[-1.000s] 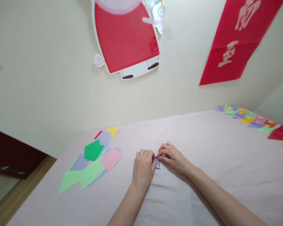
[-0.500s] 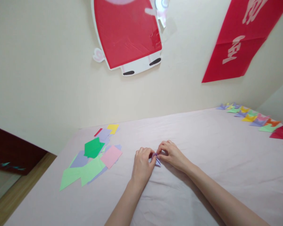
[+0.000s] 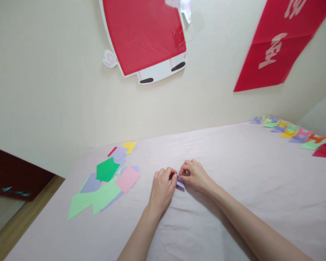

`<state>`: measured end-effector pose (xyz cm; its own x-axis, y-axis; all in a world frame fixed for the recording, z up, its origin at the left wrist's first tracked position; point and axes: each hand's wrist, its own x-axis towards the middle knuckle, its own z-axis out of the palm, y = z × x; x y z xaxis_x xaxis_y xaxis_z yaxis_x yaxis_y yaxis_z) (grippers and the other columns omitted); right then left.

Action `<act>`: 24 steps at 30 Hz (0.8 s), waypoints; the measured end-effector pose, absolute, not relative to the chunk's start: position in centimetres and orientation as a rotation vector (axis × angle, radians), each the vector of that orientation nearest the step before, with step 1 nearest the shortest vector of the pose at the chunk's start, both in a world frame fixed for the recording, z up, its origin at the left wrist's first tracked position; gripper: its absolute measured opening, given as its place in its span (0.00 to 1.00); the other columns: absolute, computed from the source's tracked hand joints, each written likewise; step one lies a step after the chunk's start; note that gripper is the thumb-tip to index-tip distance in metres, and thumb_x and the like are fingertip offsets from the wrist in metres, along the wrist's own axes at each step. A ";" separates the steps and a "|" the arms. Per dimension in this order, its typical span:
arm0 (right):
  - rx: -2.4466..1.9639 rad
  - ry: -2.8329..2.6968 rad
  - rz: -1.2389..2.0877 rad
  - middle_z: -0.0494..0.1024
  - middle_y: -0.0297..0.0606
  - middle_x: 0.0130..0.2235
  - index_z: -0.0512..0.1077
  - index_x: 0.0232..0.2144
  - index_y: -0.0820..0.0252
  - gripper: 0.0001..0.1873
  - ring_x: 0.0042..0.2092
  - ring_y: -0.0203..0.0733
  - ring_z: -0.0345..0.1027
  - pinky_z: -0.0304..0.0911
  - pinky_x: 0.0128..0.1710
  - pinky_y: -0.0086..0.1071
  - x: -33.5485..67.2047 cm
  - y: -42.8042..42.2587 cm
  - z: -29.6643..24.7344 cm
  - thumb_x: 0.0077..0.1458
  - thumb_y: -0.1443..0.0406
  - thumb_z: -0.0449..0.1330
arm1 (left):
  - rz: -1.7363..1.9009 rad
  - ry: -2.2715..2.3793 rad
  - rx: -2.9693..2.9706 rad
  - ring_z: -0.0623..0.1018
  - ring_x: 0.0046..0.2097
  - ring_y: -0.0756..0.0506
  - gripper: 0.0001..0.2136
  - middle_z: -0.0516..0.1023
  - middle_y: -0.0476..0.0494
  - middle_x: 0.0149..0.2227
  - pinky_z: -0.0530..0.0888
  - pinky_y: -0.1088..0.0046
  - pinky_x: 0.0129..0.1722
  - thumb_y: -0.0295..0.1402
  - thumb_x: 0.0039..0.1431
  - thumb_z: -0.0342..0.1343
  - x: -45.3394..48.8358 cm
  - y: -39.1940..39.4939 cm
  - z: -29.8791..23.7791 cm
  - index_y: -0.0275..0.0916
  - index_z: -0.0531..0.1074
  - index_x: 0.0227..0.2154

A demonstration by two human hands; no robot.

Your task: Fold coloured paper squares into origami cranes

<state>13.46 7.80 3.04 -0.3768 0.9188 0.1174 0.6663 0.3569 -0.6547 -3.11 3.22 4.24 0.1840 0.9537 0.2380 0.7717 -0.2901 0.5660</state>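
A small folded piece of purple paper (image 3: 180, 184) sits between my two hands, low over the pale pink sheet (image 3: 206, 232). My left hand (image 3: 163, 188) pinches its left side between thumb and fingers. From the right, my right hand (image 3: 194, 175) grips the paper's upper edge with thumb and forefinger. Fingers cover much of the paper, so its full shape is hidden; a pointed flap shows below the fingertips.
Left of my hands lies a loose pile of coloured paper, with a pink square (image 3: 127, 179), green sheets (image 3: 107, 169) and light green sheets (image 3: 105, 195). Several folded paper pieces (image 3: 299, 137) stand in rows at the far right. A wall (image 3: 163, 108) borders the sheet's far side.
Both hands stay on the purple paper. My fingertips have shifted slightly, and the paper's raised upper part now looks lower and more covered. The whole view has tilted a little.
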 end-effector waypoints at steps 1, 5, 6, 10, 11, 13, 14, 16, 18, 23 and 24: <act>-1.375 -2.149 0.715 0.75 0.36 0.32 0.77 0.24 0.57 0.04 0.39 0.44 0.63 0.53 0.41 0.37 13.5 7.8 3.0 0.50 0.66 0.66 | 0.798 1.649 2.151 0.73 0.39 0.44 0.04 0.76 0.48 0.34 0.65 0.66 0.43 0.30 0.64 0.51 -3.0 3.2 4.4 0.42 0.70 0.35; -1.373 -2.140 0.716 0.75 0.36 0.32 0.77 0.25 0.57 0.04 0.40 0.44 0.63 0.53 0.42 0.37 13.5 7.8 2.8 0.50 0.66 0.66 | 0.800 1.662 2.188 0.73 0.39 0.44 0.02 0.76 0.49 0.34 0.65 0.66 0.42 0.32 0.62 0.55 -2.6 3.1 4.4 0.42 0.71 0.34; -1.369 -2.139 0.718 0.75 0.36 0.32 0.77 0.25 0.57 0.03 0.40 0.44 0.63 0.53 0.42 0.37 13.5 7.7 2.8 0.50 0.66 0.66 | 0.809 1.665 2.187 0.73 0.39 0.44 0.03 0.76 0.49 0.33 0.64 0.66 0.41 0.32 0.63 0.54 -2.5 3.1 4.2 0.42 0.71 0.34; -1.348 -2.145 0.723 0.75 0.35 0.32 0.76 0.25 0.57 0.03 0.40 0.44 0.62 0.52 0.42 0.37 13.6 7.7 2.7 0.51 0.66 0.66 | 0.838 1.682 2.151 0.73 0.38 0.44 0.06 0.76 0.49 0.33 0.65 0.67 0.41 0.33 0.65 0.52 -2.5 3.4 3.5 0.42 0.71 0.32; -1.346 -2.147 0.727 0.75 0.35 0.32 0.76 0.26 0.57 0.03 0.40 0.44 0.62 0.52 0.42 0.37 13.7 7.8 2.7 0.51 0.66 0.65 | 0.843 1.679 2.147 0.73 0.38 0.44 0.06 0.76 0.49 0.33 0.65 0.67 0.41 0.33 0.65 0.52 -2.5 3.4 3.4 0.42 0.71 0.32; -1.349 -2.147 0.737 0.75 0.35 0.32 0.77 0.26 0.57 0.03 0.40 0.44 0.62 0.52 0.43 0.37 13.7 7.8 2.7 0.51 0.67 0.66 | 0.859 1.675 2.140 0.73 0.37 0.45 0.06 0.76 0.49 0.33 0.65 0.67 0.40 0.33 0.65 0.53 -2.5 3.5 3.4 0.42 0.71 0.32; -1.351 -2.148 0.745 0.75 0.35 0.32 0.77 0.26 0.57 0.03 0.40 0.44 0.63 0.52 0.43 0.37 13.7 7.8 2.7 0.51 0.67 0.66 | 0.868 1.671 2.136 0.73 0.37 0.45 0.05 0.76 0.49 0.33 0.65 0.67 0.40 0.32 0.65 0.53 -2.5 3.5 3.4 0.42 0.71 0.32; -1.349 -2.151 0.762 0.75 0.35 0.33 0.77 0.26 0.57 0.03 0.41 0.44 0.63 0.52 0.43 0.37 13.8 7.9 2.8 0.50 0.67 0.67 | 0.896 1.655 2.121 0.72 0.37 0.45 0.04 0.76 0.49 0.33 0.65 0.68 0.40 0.31 0.64 0.54 -2.6 3.4 3.5 0.42 0.71 0.32; -1.335 -2.152 0.777 0.75 0.36 0.33 0.77 0.26 0.57 0.03 0.41 0.44 0.63 0.52 0.43 0.38 13.9 7.9 2.9 0.51 0.66 0.67 | 0.924 1.625 2.097 0.72 0.38 0.46 0.04 0.76 0.49 0.34 0.66 0.68 0.41 0.31 0.64 0.53 -2.7 3.3 3.7 0.42 0.71 0.33; -1.282 -2.172 0.824 0.76 0.35 0.33 0.77 0.27 0.56 0.02 0.42 0.44 0.63 0.52 0.45 0.38 14.2 7.9 3.4 0.51 0.67 0.67 | 0.917 1.543 1.977 0.73 0.38 0.46 0.05 0.76 0.48 0.35 0.68 0.69 0.40 0.32 0.64 0.51 -3.1 3.1 3.8 0.42 0.71 0.34; -1.277 -2.177 0.834 0.76 0.35 0.33 0.77 0.27 0.56 0.02 0.42 0.44 0.63 0.52 0.45 0.39 14.3 7.9 3.5 0.51 0.67 0.67 | 0.915 1.545 1.952 0.73 0.38 0.45 0.05 0.76 0.47 0.34 0.69 0.69 0.40 0.33 0.64 0.51 -3.1 3.1 3.9 0.42 0.71 0.34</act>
<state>14.30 7.93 3.48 -0.4504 0.8876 0.0962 0.5959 0.3792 -0.7079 -3.10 3.07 3.86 0.1370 0.9693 0.2041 0.6452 -0.2437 0.7241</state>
